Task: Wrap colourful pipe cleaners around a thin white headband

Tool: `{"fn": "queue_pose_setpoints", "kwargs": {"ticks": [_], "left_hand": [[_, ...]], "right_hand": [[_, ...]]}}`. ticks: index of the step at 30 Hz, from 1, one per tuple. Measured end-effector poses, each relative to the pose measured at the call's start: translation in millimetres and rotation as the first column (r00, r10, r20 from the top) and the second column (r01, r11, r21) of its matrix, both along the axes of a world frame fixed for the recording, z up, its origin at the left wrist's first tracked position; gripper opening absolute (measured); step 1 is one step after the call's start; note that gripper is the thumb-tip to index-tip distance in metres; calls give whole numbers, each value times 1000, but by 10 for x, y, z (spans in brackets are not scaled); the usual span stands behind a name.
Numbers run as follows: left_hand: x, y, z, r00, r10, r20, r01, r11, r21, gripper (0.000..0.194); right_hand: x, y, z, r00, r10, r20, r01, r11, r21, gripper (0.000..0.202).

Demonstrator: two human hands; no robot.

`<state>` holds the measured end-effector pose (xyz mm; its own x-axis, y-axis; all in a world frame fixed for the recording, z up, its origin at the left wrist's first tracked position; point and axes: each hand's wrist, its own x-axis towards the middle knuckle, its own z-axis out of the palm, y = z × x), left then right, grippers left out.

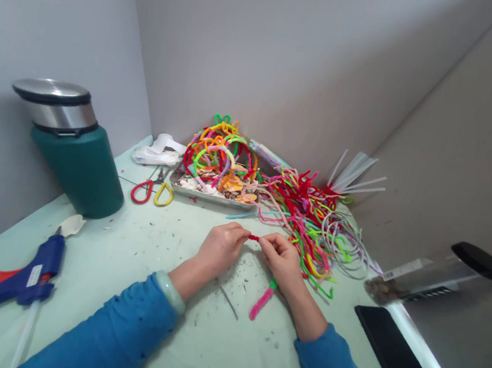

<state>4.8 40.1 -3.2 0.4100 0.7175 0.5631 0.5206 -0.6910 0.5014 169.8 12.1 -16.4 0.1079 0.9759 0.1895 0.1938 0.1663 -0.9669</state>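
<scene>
Between my two hands runs a short length of red pipe cleaner [254, 237], pinched at both ends above the table. My left hand [224, 247] is closed on its left end, and my right hand [281, 257] has thumb and forefinger on its right end. Below my right wrist a pink and green pipe cleaner piece [261, 304] shows, its upper part hidden by the wrist. A thin grey stem [229, 301] lies on the table between my forearms.
A tray [210, 198] of pipe cleaner loops stands ahead, beside a tangled pipe cleaner pile [307, 214]. At left are scissors [152, 191], a green bottle [81, 171] and a blue glue gun [37, 274]. At right, a clear container [433, 283] stands behind a black strip [399, 363].
</scene>
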Motion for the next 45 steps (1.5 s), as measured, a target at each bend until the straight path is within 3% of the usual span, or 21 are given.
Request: {"fn": "queue_pose_setpoints", "kwargs": {"ticks": [4,6,8,11,14,16,21,24,28,34,40,42,45], "left_hand": [[19,-1,28,998,43,54,-33,983,-179,17],[35,1,35,993,58,106,-22,947,-320,17],[58,10,31,981,68,182,29,874,-485,18],[93,35,18,944,102,314,154,705,-692,20],[110,50,18,906,146,398,248,578,-777,18],[104,43,32,906,164,391,221,604,-766,17],[57,-4,78,955,152,256,17,831,-557,16],[38,-18,89,974,122,193,-11,869,-495,16],[38,-9,88,972,105,211,35,820,-571,18],[60,27,60,945,115,305,166,635,-755,16],[42,36,76,895,123,430,326,479,-815,15],[34,31,94,893,136,428,323,468,-822,16],[32,18,128,916,152,372,249,513,-822,20]], "right_hand": [[-2,-5,9,1000,-6,9,6,1000,2,23],[-1,-6,10,1000,-5,19,5,1000,8,22],[0,-8,9,1000,2,25,-2,1000,14,22],[3,-9,4,1000,10,27,-11,1000,16,23],[6,-8,-2,1000,10,27,-10,1000,9,23],[8,-6,-4,999,4,32,-4,1000,6,24],[4,-7,8,999,-7,39,7,1000,6,24],[0,-8,16,999,-11,40,11,1000,1,24],[-3,-6,15,999,-8,46,9,1000,-2,26],[-4,-7,13,998,-12,67,11,1000,14,25],[-3,-12,11,997,-5,81,3,1000,24,24],[-2,-11,11,996,-5,85,3,1000,28,24],[-3,-7,8,996,-9,92,6,999,31,25]]}}
